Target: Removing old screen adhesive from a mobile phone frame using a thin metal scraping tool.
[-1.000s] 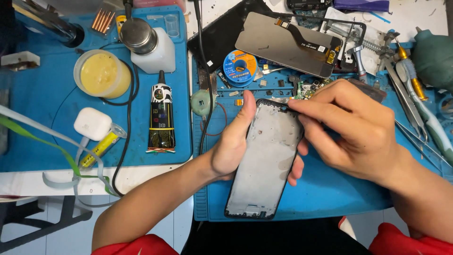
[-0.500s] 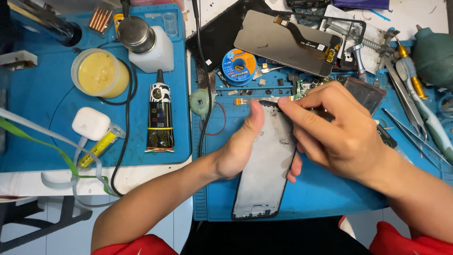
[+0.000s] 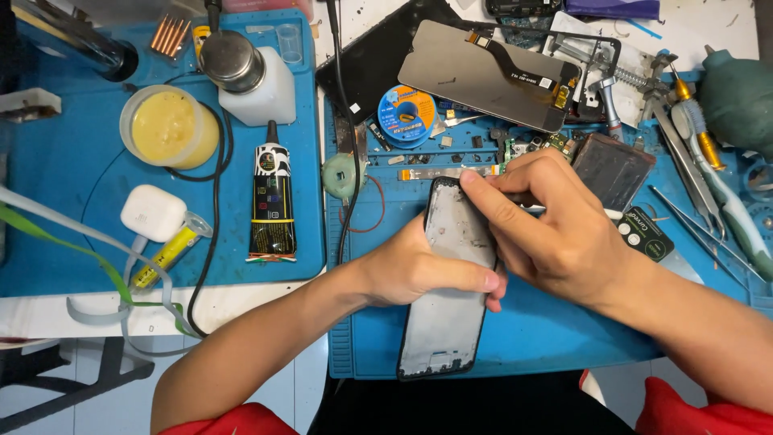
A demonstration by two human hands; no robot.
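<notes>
The left hand [image 3: 419, 270] grips the phone frame [image 3: 451, 290] across its middle, thumb laid over the face and fingers curled closed around the far edge from beneath. The frame lies lengthwise on the blue mat [image 3: 564, 338], its lower end reaching the near edge of the mat, its upper end toward the mat's middle. The right hand [image 3: 555, 234] is bent over the frame's upper right corner, fingers pinched together; it seems to hold a thin tool, but what is between the fingertips I cannot tell.

To do this well, the left grip should stay firm but flat, so the thin frame does not bend, and the right hand should work with small strokes along the inner edge, keeping the frame pressed down on the mat rather than lifted.

On the second blue mat [image 3: 64, 177] to the left, a round tub [image 3: 167, 127] stands open near its far edge, filled with yellow paste. Beside it a white bottle [image 3: 256, 87] carries a metal cap; its contents do not show. A black glue tube [image 3: 272, 200] lies capped near that mat's right edge. A spool of solder wick [image 3: 407, 115] rests at the far edge of the working mat.
</notes>
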